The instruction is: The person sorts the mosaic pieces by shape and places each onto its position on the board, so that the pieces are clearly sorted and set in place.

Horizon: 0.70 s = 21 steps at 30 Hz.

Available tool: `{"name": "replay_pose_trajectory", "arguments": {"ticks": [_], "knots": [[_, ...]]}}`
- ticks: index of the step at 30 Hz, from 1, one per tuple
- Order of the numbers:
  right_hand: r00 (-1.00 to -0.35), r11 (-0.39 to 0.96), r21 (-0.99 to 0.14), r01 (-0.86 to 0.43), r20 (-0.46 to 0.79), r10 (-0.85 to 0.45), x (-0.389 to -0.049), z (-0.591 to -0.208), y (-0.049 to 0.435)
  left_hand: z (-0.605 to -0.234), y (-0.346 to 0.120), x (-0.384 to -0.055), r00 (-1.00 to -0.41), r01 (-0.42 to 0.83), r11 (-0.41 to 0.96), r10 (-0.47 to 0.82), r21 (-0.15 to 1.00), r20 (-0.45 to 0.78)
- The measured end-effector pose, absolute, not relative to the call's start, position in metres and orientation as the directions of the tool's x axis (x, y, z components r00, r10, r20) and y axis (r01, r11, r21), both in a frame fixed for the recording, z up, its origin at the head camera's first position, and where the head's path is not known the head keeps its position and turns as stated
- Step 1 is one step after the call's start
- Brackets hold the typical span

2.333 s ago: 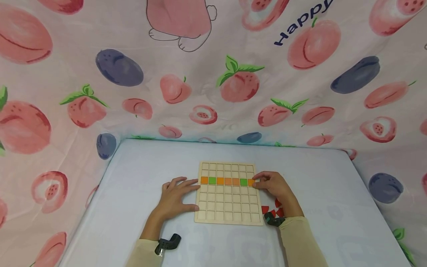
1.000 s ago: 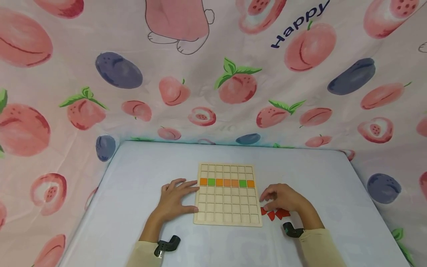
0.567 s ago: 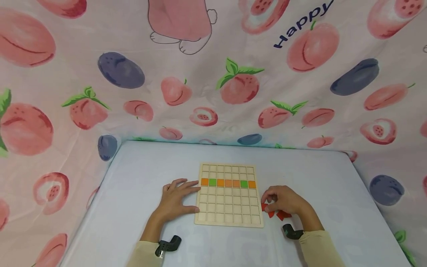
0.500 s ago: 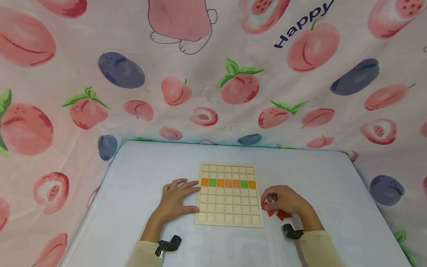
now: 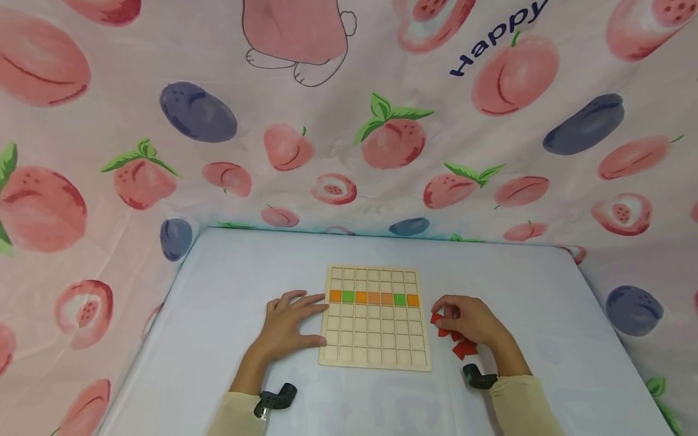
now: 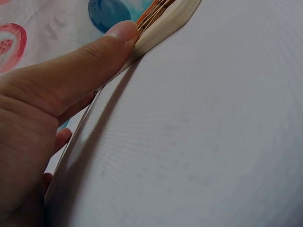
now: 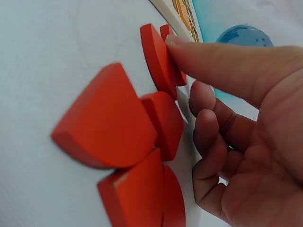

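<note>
A square-grid wooden board (image 5: 374, 333) lies flat on the table, with one row of orange and green square tiles (image 5: 374, 298). At its left edge my left hand (image 5: 286, 324) is spread, fingers and thumb touching the side; the left wrist view shows the thumb (image 6: 102, 52) against the rim. Right of the board, my right hand (image 5: 471, 318) pinches a red quarter-circle piece (image 5: 435, 317) between thumb and index finger. In the right wrist view the thumb meets that piece (image 7: 158, 59), the index finger is hidden and the other fingers curl beside it.
Several more red quarter-circle pieces (image 5: 465, 349) lie under and below my right hand, some touching or overlapping. White cloth covers the table (image 5: 262, 254). A fruit-printed curtain (image 5: 332, 109) hangs behind and at the sides. Each wrist carries a black camera (image 5: 480, 376).
From the board's right edge my right hand has moved down to the red pieces. It has then shifted slightly away from me, and some red pieces have moved with it. My left hand stays put.
</note>
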State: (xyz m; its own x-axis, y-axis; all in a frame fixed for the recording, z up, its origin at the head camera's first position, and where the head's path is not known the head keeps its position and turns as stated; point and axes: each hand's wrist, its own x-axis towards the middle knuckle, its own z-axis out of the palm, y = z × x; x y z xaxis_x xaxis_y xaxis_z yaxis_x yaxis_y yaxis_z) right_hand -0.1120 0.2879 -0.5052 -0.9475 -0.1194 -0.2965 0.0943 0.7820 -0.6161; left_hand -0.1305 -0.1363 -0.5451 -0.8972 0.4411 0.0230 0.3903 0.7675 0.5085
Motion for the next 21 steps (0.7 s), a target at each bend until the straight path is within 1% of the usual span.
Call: {"name": "replay_pose_trajectory", "arguments": {"ticks": [4, 10, 15, 18, 21], "knots": [[-0.955, 0.779, -0.619, 0.098, -0.279, -0.101, -0.112, -0.505, 0.288, -0.545, -0.136, -0.131, -0.897, 0.393, 0.769, 0.441, 0.503, 0.027], [-0.967, 0.761, -0.646, 0.064, -0.227, -0.111, -0.114, -0.506, 0.285, -0.544, -0.134, -0.13, -0.895, 0.397, 0.766, 0.445, 0.507, 0.029], [-0.979, 0.689, -0.719, 0.092, -0.191, -0.069, -0.116, -0.509, 0.274, -0.543, -0.133, -0.13, -0.894, 0.398, 0.762, 0.448, 0.511, 0.028], [-0.979, 0.631, -0.765, 0.127, -0.199, -0.043, -0.117, -0.508, 0.26, -0.542, -0.134, -0.13, -0.893, 0.397, 0.761, 0.448, 0.513, 0.026], [-0.977, 0.577, -0.804, 0.147, -0.21, -0.044, -0.119, -0.505, 0.242, -0.543, -0.135, -0.13, -0.895, 0.394, 0.764, 0.446, 0.51, 0.024]]}}
